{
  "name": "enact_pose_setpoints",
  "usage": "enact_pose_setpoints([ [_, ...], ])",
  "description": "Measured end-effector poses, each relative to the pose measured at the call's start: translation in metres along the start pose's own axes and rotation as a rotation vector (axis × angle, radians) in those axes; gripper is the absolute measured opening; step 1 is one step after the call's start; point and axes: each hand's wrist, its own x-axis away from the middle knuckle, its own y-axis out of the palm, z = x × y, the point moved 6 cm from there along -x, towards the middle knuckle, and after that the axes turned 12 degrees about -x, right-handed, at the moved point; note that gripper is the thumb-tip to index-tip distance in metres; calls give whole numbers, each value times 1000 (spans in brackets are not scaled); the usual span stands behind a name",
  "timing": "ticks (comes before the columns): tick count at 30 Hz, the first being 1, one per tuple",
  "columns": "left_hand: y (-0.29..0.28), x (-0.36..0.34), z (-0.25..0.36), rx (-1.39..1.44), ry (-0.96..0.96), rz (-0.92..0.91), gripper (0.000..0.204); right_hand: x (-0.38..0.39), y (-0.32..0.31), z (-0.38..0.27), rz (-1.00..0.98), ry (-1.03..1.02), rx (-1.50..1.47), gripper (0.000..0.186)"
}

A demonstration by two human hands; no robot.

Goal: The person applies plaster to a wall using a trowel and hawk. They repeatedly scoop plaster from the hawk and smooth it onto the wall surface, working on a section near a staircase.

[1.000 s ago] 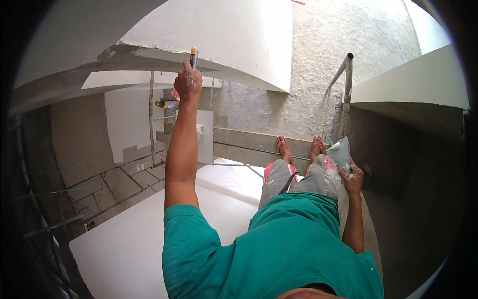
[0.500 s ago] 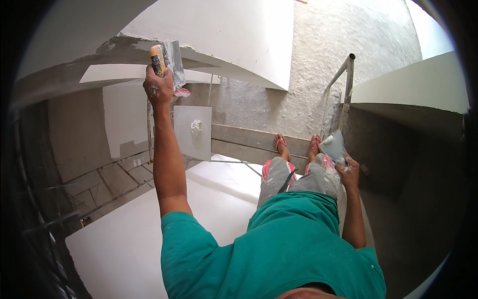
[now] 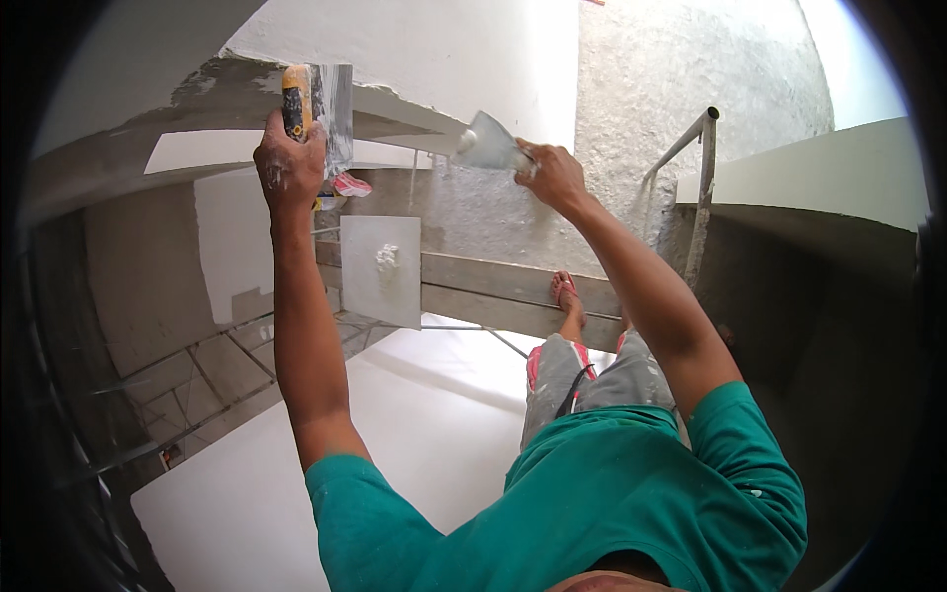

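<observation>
My left hand (image 3: 289,170) grips the orange and black handle of a wide finishing trowel (image 3: 337,120). The trowel's blade is smeared with white and stands upright beside the rough lower edge of a white wall panel (image 3: 473,49). To its right, my right hand (image 3: 554,178) is closed on the handle of a putty knife (image 3: 498,148). A dab of white putty (image 3: 467,141) sits at the tip of that knife's blade, which points toward the trowel. A visible gap separates the two tools. Dried white smears mark the back of my left hand.
Wooden planks (image 3: 483,276) lie under my feet. On them rests a pale square board (image 3: 370,291) with a lump of putty. A metal scaffold pipe (image 3: 706,168) rises at the right. Below is a large white surface (image 3: 326,474); tiled floor (image 3: 232,365) lies at lower left.
My right hand has swung up and left from beside my leg, bringing the putty knife near the trowel. My left hand, with the trowel, has shifted slightly left and up.
</observation>
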Motion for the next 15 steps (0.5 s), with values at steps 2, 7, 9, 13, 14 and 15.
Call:
enact_pose_setpoints([
  [2,-2,-2,-1,3,36,-3,26,-19,13,-11,16,-48,-9,52],
  [7,-2,-4,0,2,14,-50,25,-44,33,-34,53,-122,-11,49],
  [9,1,-7,-1,6,16,-70,25,-53,38,-39,72,-153,-3,49],
  [13,6,-11,-3,-7,63,-79,24,-66,46,-49,58,-192,20,49],
  [14,8,-11,-4,2,42,-83,24,-66,47,-51,52,-187,12,49],
  [15,10,-10,-4,13,21,-85,24,-67,47,-54,47,-184,6,49],
])
